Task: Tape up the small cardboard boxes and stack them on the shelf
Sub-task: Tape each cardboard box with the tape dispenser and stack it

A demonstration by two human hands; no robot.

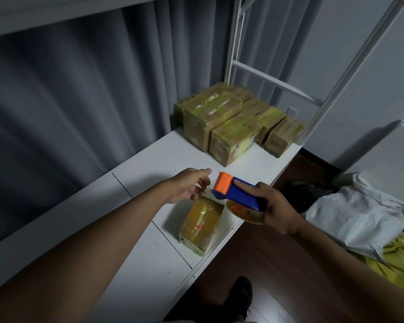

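A small taped cardboard box [200, 226] lies on the white shelf [149, 252] near its front edge. My right hand [272, 212] grips a blue and orange tape dispenser [233, 194] with a roll of yellowish tape, held just above and right of the box. My left hand [189, 187] hovers above the box's far end with loosely spread fingers, its fingertips close to the dispenser's orange head. Whether it pinches a tape end I cannot tell. Several taped boxes [233, 122] stand together at the shelf's far right end.
Grey curtains [79, 101] hang behind the shelf. White shelf posts [331, 87] rise at the right end. On the dark wood floor to the right lie white bags [357, 217] and yellow ones [401, 262]. My dark shoe [240, 297] is below.
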